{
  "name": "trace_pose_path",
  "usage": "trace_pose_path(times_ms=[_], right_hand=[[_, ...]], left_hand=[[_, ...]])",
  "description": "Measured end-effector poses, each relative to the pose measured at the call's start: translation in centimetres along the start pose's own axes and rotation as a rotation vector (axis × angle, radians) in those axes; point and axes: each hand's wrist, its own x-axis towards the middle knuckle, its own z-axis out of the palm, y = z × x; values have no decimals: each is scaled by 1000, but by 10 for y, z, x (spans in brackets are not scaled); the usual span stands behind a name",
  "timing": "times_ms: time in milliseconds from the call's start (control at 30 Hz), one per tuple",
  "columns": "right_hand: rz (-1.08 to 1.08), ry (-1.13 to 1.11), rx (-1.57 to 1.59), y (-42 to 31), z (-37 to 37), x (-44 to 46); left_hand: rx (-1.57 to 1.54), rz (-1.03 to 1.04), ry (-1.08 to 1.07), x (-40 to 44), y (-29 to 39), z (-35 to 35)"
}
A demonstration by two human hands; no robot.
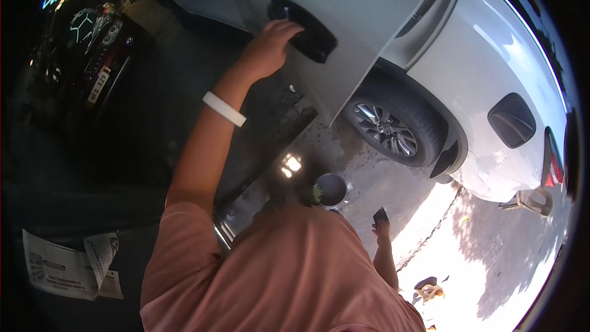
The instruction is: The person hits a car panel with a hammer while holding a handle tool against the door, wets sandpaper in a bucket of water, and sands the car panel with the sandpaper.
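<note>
My left hand [275,42] reaches up to the silver-grey car door [362,18], a white band around its wrist. Its fingers curl over the near edge of a black oblong piece [313,37] against the door; I cannot make out what this piece is. Low on my right side, my right hand [382,229] is closed around a small dark rectangular object [380,216], whose kind is unclear. Below me on the concrete stands a grey bucket [332,188], with something greenish at its left side.
The door stands open beside the car's rear wheel [387,126] and pale body [485,37]. Newspaper sheets [61,267] lie on a dark surface at left. Another vehicle [104,61] is in shadow at far left. A chair-like object [534,201] stands behind the car.
</note>
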Motion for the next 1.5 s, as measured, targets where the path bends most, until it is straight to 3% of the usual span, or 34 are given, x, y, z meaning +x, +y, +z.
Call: trace_pose_path(times_ms=[300, 533, 567, 633, 767, 800, 833, 1000, 1233, 1333, 1433, 1500], right_hand=[[33, 9, -78, 57, 63, -81], [130, 130, 90, 125, 101, -157], [124, 147, 91, 133, 110, -177], [212, 202, 219, 150, 125, -204], [284, 205, 370, 251, 146, -220], [287, 201, 388, 270, 151, -218], [283, 205, 394, 280, 157, -216], [236, 297, 225, 266, 174, -215], [148, 375, -28, 267, 189, -157], [-157, 514, -473, 263, 198, -171], [57, 583, -142, 238, 207, -204], [30, 508, -219, 270, 212, -202]], left_hand=[[-160, 156, -315, 52, -27, -13], [-282, 97, -573, 79, -33, -36], [-352, 81, -631, 94, -47, -12], [-421, 103, -629, 97, -58, -4], [-502, 75, -612, 79, -56, -23], [-511, 142, -584, 77, -58, -19], [-465, 406, -341, 81, -74, 10], [-190, 236, -191, 47, -30, -7], [-206, 358, 11, 36, -25, 8], [-195, 444, 193, 27, -33, 39], [-93, 502, 391, 31, -33, 69], [-118, 529, 448, 48, -36, 87]])
